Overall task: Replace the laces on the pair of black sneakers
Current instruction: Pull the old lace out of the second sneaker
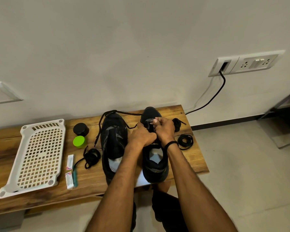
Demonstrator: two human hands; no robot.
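Two black sneakers stand side by side on a wooden bench [187, 158], toes toward the wall. Both my hands work over the eyelets of the right sneaker [155, 163]. My left hand [141, 135] grips a black lace [124, 113] at the shoe's left side; that lace runs left and loops over the toe of the left sneaker [113, 139]. My right hand [164, 129] pinches the lace above the tongue. A black lace bundle [91, 157] lies left of the left sneaker. Two more coiled laces [185, 141] lie right of the right sneaker.
A white perforated plastic tray [38, 156] lies upside down at the bench's left. A black jar [81, 129], a green lid [79, 141], small white packets [70, 162] and a teal strip sit between tray and shoes. A black cable [213, 96] hangs from a wall socket.
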